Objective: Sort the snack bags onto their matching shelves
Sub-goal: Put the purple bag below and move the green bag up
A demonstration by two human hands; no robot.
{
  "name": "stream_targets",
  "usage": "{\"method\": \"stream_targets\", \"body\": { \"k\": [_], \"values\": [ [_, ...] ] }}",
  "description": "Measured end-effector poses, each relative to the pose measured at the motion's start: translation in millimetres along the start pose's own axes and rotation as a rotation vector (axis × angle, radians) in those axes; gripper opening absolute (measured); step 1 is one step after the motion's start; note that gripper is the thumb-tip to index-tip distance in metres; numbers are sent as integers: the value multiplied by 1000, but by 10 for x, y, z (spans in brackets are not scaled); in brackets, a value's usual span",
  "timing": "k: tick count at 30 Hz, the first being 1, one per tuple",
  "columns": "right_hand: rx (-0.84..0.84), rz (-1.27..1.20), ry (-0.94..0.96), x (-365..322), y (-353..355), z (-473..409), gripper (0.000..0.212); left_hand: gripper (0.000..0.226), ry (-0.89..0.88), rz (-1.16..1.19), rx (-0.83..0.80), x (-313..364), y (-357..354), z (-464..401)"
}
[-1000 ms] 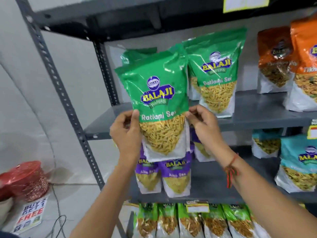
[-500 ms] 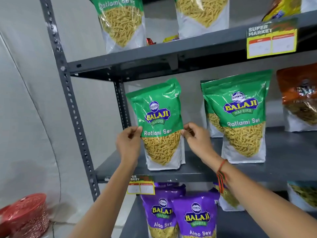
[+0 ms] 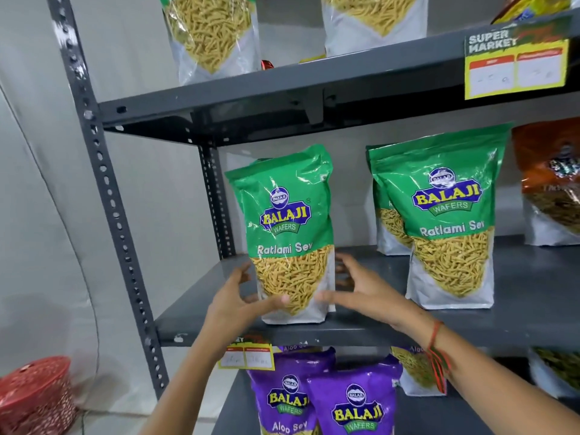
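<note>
Left hand [image 3: 238, 301] grip wide open, fingers spread, thumb tip at or just touching the lower front of the green bag [image 3: 287, 233]; holds nothing firmly. Right hand [image 3: 365, 288] also open, fingers splayed beside the bag's right edge, thumb near its lower right corner; contact there cannot be told. Red thread band [image 3: 436, 337] on the right wrist.

Green bag stands upright on the middle shelf [image 3: 518, 324], near the left end, front facing out, reading "Balaji Wafers Ratlami Sev", bottom resting on the shelf surface. To its right on the same shelf, apart from it, two more green Ratlami Sev bags [image 3: 445, 221], one behind the other. Further right, an orange bag [image 3: 549, 183], partly cut off.

Top shelf [image 3: 282, 95] carries two sev bags, only lower halves in view. Yellow price tag [image 3: 514, 69] on its front edge at right. Smaller price tag [image 3: 246, 356] on the middle shelf's front edge, below the left hand.

Lower shelf: two purple Aloo Sev bags [image 3: 354, 403], overlapping. Grey upright post [image 3: 103, 183] at left. Red basket [image 3: 34, 394] on the floor, bottom left.
</note>
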State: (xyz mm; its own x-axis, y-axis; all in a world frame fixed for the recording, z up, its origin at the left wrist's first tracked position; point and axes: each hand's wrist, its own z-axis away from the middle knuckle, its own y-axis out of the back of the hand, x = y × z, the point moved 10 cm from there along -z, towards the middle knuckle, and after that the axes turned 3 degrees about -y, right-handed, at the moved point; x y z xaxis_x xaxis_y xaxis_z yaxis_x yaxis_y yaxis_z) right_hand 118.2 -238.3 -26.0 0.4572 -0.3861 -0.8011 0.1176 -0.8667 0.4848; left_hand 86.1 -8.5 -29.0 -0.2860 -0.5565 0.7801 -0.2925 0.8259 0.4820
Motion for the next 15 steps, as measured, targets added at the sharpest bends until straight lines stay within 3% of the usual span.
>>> {"method": "stream_targets", "body": {
  "k": [6,11,15],
  "values": [
    [-82,153,-31,132,-199,-126,93,81,14,-110,-12,-83,-88,-49],
    [-79,122,-15,78,-324,-287,88,104,66,-97,-7,-239,-7,-238],
    [-82,74,-37,68,-441,-436,86,105,106,-28,-19,-350,54,-359]
  ]
}}
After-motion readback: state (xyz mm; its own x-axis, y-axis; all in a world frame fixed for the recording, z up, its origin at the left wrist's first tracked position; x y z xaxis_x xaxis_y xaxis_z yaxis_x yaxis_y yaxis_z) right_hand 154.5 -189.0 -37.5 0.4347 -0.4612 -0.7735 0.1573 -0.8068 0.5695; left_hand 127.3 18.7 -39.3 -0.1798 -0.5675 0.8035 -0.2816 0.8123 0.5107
